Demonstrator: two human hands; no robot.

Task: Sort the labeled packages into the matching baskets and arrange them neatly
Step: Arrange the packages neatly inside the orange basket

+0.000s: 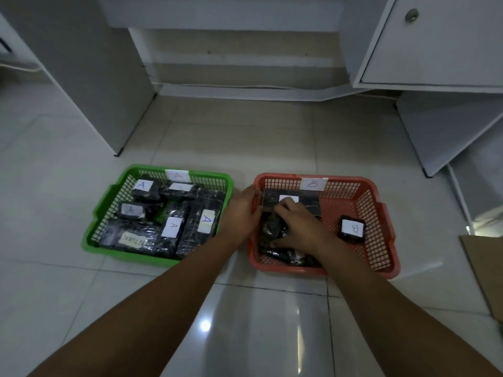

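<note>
A green basket (pixel 94 213) tagged A sits on the floor at the left, filled with several black wrapped packages (pixel 201 221) that carry white A labels. To its right stands a red basket (pixel 381 213) tagged B. Inside it, a flat black package (pixel 272 198) with a white label lies at the far left corner. My left hand (pixel 241 210) grips that package's left side over the basket's rim, and my right hand (pixel 296 224) rests on top of it. More black packages (pixel 283 254) lie under my right hand. A small black package labelled B (pixel 352 229) sits apart on the right.
White cabinets stand behind the baskets, with a desk panel (pixel 89 77) at the left and a door with a knob (pixel 411 15) at the right. A sheet of brown cardboard (pixel 487 270) lies on the tiled floor at the right edge.
</note>
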